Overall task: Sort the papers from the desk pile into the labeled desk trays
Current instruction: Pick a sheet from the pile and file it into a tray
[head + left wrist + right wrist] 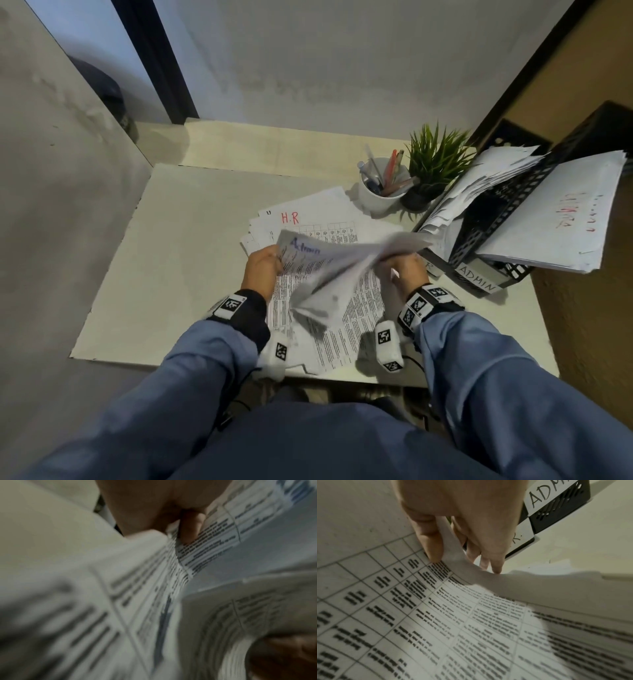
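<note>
Left hand [262,265], right hand [406,265] grip "Admin" sheet [329,260]; above pile [356,308]

White printed sheet [329,270] between the hands: black text in a ruled grid, blue handwritten "Admin". White paper pile [308,226] beyond: red "H.R". Black perforated plastic trays [493,219] right of right hand [406,269]: white labels, black lettering. Cream tabletop [191,260]. White cup [382,192], green plant [436,159]. Blue sleeves [479,370].
</note>
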`<state>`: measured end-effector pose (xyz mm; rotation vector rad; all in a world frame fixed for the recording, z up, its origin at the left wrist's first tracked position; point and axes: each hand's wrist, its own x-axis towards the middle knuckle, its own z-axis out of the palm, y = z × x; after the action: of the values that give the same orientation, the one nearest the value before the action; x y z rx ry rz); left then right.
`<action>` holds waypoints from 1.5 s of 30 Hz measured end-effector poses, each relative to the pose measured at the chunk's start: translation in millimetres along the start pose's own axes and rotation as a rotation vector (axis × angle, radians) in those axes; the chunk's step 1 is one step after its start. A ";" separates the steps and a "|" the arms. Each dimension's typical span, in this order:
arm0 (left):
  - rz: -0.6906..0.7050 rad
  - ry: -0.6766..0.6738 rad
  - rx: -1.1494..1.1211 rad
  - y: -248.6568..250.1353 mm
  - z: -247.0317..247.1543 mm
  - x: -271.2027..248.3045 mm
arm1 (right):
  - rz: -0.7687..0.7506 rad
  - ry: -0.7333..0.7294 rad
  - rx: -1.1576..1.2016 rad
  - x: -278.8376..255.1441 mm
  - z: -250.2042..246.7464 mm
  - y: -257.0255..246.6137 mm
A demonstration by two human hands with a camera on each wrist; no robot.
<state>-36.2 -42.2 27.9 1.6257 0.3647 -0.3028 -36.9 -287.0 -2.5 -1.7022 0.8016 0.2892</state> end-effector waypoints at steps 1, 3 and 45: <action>-0.020 0.018 -0.022 6.6 0.7 -1.0 | 0.023 -0.004 0.022 -3.2 2.0 -5.6; -0.055 0.053 -0.027 10.4 0.1 1.2 | 0.010 -0.007 0.151 -3.2 1.7 -6.6; 0.333 0.148 0.100 54.4 33.2 -16.7 | -0.421 0.147 0.323 -79.7 7.3 -72.5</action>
<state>-28.5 -80.0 81.3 1.7798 0.1874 0.0530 -47.2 -245.2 96.6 -1.5489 0.5403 -0.2453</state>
